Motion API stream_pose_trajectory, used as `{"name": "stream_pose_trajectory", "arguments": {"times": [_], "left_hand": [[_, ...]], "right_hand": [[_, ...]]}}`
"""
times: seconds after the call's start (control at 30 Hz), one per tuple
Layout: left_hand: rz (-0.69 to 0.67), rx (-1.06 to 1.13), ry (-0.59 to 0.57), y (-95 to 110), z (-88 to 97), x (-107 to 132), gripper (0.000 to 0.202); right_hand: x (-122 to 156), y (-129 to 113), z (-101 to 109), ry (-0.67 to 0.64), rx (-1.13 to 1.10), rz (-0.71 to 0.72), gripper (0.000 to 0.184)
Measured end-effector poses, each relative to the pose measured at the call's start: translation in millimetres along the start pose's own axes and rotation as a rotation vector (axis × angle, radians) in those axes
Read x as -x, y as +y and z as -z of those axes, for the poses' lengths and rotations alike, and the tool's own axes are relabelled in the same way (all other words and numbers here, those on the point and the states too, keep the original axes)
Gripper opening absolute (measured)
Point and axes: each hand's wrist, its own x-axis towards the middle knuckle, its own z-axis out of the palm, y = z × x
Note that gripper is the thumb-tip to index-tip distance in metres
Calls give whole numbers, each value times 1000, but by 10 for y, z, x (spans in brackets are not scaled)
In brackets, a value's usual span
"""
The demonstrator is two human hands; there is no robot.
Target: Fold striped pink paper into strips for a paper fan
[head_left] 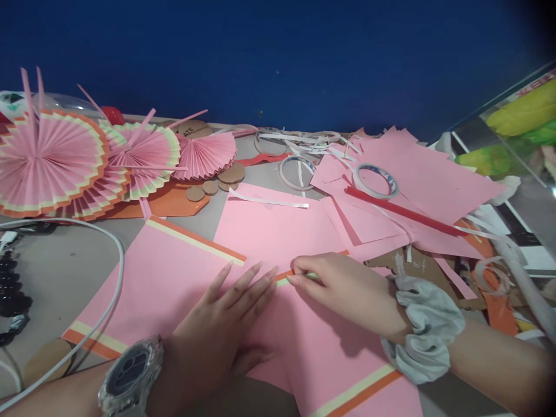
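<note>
A pink paper sheet with cream and orange edge strips lies on the table in front of me, partly folded. My left hand rests flat on it, fingers stretched out, a clear watch on the wrist. My right hand, with a grey scrunchie at the wrist, pinches the sheet's striped folded edge just right of my left fingertips.
Several finished pink pleated fans lie at the far left. Tape rolls, a red strip, loose pink sheets and scraps cover the back right. A white cable loops at left. Cardboard discs sit mid-table.
</note>
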Motion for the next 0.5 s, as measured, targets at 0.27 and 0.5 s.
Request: {"name": "stream_pose_trajectory", "arguments": {"times": [0.27, 0.5], "left_hand": [[4, -4, 19, 16, 4, -78, 65], [11, 35, 32, 33, 26, -139, 73]], "right_hand": [[-8, -34, 25, -4, 29, 17, 29], [-13, -109, 135, -45, 155, -27, 32]]}}
